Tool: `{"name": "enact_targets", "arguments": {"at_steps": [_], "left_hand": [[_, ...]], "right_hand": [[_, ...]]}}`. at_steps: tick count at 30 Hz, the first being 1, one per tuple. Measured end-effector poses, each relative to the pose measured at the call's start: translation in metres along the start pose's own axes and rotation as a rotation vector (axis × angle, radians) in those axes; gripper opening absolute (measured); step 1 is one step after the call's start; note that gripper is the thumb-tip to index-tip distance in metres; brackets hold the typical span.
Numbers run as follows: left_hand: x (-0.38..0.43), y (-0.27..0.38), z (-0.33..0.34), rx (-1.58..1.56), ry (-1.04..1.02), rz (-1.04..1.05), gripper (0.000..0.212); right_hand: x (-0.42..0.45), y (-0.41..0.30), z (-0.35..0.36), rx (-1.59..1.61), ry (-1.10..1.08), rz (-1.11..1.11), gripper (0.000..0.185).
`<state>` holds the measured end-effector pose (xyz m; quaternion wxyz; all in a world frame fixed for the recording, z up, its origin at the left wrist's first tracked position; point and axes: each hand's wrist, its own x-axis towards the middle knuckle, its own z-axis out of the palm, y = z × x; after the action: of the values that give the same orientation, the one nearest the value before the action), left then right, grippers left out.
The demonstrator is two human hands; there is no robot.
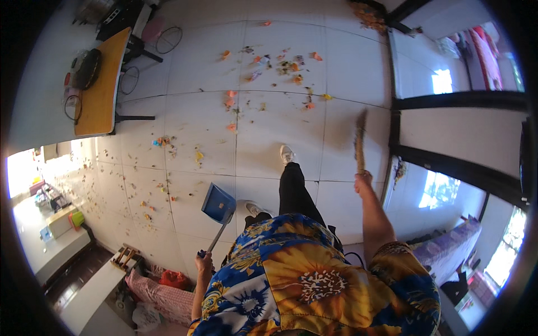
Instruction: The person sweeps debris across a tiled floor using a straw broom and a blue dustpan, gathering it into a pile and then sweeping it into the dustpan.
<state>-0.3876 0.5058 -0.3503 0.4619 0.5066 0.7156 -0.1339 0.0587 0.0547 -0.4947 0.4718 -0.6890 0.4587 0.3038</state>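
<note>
My left hand point(204, 261) is closed around the handle of a blue long-handled dustpan point(219, 203), whose pan hangs over the tiled floor point(277, 122) left of my feet. Out to the right, my right hand point(363, 183) grips a straw hand broom point(360, 140), its dark, blurred bristle end pointing away from me. Orange and yellow scraps point(297, 78) and crumbs are strewn ahead of my shoes. A smaller cluster of litter with a blue piece point(162, 141) lies to the left, and finer bits spread farther that way.
At the upper left stands a wooden-topped table point(105, 84) with thin dark legs. Dark door frames point(460, 101) line the right side, with rooms beyond. A brown heap of debris point(369, 17) lies by the far doorway. A pink-covered seat point(162, 290) is at lower left, beside a wooden stool point(125, 257).
</note>
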Motion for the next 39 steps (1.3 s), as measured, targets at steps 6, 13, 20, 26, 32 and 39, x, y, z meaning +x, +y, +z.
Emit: {"name": "enact_targets", "arguments": {"at_steps": [6,13,20,26,32,39], "left_hand": [[-0.010,-0.005,0.016,-0.315,0.024,-0.147,0.018],[-0.004,-0.043,0.052,0.007,0.224,0.012,0.024],[-0.008,-0.011,0.080,0.085,0.194,-0.052,0.023],[0.012,-0.046,0.063,0.076,0.174,0.025,0.025],[0.024,-0.059,0.044,0.212,0.149,0.071,0.031],[0.040,-0.070,0.023,0.109,0.061,0.184,0.021]], "right_hand": [[0.068,-0.101,0.023,-0.062,-0.013,0.121,0.015],[-0.001,-0.104,0.127,-0.574,-0.215,-0.225,0.023],[-0.114,-0.089,0.192,-0.830,-0.603,-0.275,0.049],[-0.139,-0.081,0.201,-0.961,-0.770,-0.324,0.056],[-0.140,-0.050,0.084,-0.871,-0.462,-0.368,0.055],[-0.080,0.019,-0.003,-0.474,-0.025,-0.065,0.048]]}}
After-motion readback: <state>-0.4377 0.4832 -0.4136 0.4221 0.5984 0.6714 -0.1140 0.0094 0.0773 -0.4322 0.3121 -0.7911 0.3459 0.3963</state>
